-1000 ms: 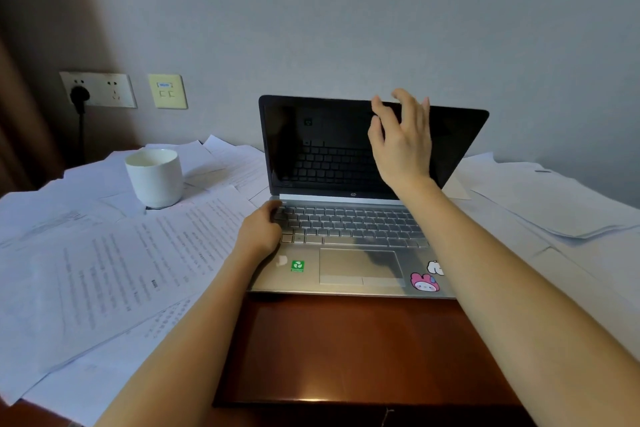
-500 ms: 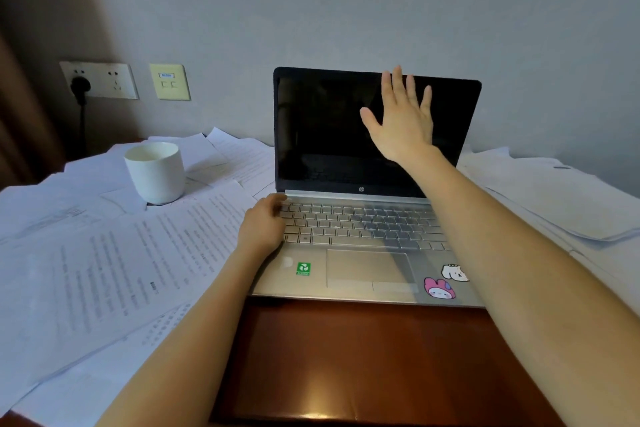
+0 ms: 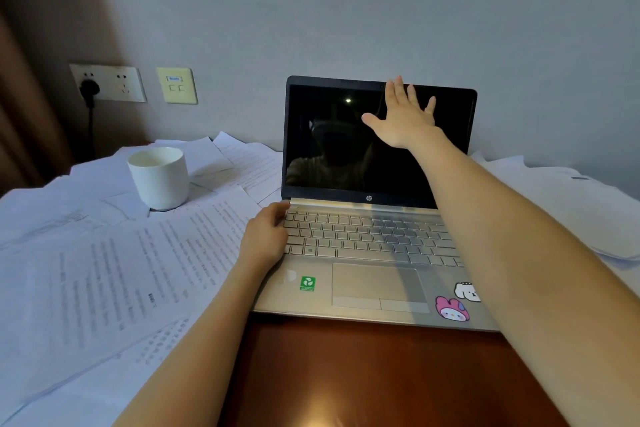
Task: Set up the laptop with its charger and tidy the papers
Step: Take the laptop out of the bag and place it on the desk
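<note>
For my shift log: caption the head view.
Right hand spread at the laptop screen, left hand on its keyboard edge, papers scattered around.

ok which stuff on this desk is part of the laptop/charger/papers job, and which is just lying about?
Job: laptop, open, screen dark; left hand on its base's left edge; right hand flat against the screen; scattered papers; black plug in the wall socket, possibly the charger's, cannot tell.
Lying about: white cup on the papers; yellow wall plate.
</note>
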